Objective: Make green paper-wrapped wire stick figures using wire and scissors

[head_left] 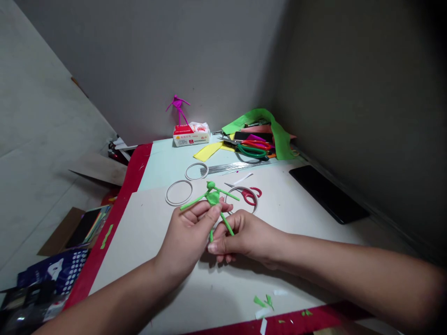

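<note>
Green paper figure | left hand pinches torso | right hand pinches leg (tight)

Left hand beside right hand, both raised

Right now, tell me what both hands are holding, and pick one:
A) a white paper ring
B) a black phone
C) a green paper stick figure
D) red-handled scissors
C. The left hand and right hand both grasp the green paper stick figure, while the red-handled scissors lie on the board beyond them.
</note>
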The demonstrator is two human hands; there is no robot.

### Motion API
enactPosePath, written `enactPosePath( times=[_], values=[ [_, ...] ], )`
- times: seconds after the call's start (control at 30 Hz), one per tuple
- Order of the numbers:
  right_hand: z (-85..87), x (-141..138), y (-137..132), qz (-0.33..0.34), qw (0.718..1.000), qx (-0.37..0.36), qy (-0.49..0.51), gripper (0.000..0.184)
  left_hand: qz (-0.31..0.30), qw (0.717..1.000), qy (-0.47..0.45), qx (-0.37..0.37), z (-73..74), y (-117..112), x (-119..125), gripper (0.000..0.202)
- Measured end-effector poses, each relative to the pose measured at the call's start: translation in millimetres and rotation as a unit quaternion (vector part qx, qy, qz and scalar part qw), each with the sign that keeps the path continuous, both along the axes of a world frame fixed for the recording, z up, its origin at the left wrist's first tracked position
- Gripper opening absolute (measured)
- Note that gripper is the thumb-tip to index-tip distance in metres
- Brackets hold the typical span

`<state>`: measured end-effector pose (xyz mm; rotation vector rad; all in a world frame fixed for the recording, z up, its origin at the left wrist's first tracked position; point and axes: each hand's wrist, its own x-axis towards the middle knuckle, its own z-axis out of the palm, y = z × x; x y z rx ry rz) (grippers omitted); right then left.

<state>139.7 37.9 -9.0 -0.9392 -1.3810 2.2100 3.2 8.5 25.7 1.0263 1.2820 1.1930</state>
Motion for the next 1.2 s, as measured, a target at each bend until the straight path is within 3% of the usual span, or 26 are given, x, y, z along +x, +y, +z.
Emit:
enactPosePath(
  times=[0.23,0.43,0.53,0.67,0.83,0.9,0.97,1.0,1.07,1.1,1.2],
  values=[
    [-0.9,0,-1,-0.024,0.998,0.025,0.054,0.026,-0.015,0.997,-0.062,-0.032,0.0,1,-1,0.014],
    [4.2,2,-7,-0.064,0.995,0.069,0.017,0.023,-0.033,0.999,0.02,-0.007,6.6,9,-6,0.016],
    [8.7,2,-7,-0.044,0.995,0.085,0.01,0.022,-0.041,0.999,0.013,0.0,4.3,13,-11,0.014],
    [15.9,5,-1,-0.038,0.987,0.157,0.005,0.025,-0.016,0.999,-0.03,0.017,1.2,18,-17,0.013],
    [17.0,10,7,-0.03,0.984,0.175,-0.002,0.034,-0.008,0.998,-0.033,0.055,1.2,22,-22,0.014],
    [16.8,12,11,-0.046,0.973,0.225,-0.012,0.037,-0.011,0.998,-0.046,0.046,1.0,22,-23,0.014],
    [18.4,16,16,-0.133,0.942,0.308,-0.022,0.035,-0.016,0.998,-0.051,0.033,0.5,21,-22,0.015],
    [19.7,18,17,-0.192,0.91,0.367,-0.027,0.03,-0.022,0.998,-0.042,0.031,0.3,20,-21,0.015],
    [22.2,22,19,-0.274,0.812,0.514,-0.035,0.013,-0.047,0.998,-0.006,0.03,-0.6,18,-18,0.017],
    [22.7,23,19,-0.282,0.754,0.593,-0.04,0.004,-0.065,0.997,0.018,0.03,-1.3,16,-16,0.017],
    [19.6,23,16,-0.244,0.593,0.764,-0.074,0.022,-0.112,0.989,0.095,0.032,-5.9,11,-8,0.019]
  ],
)
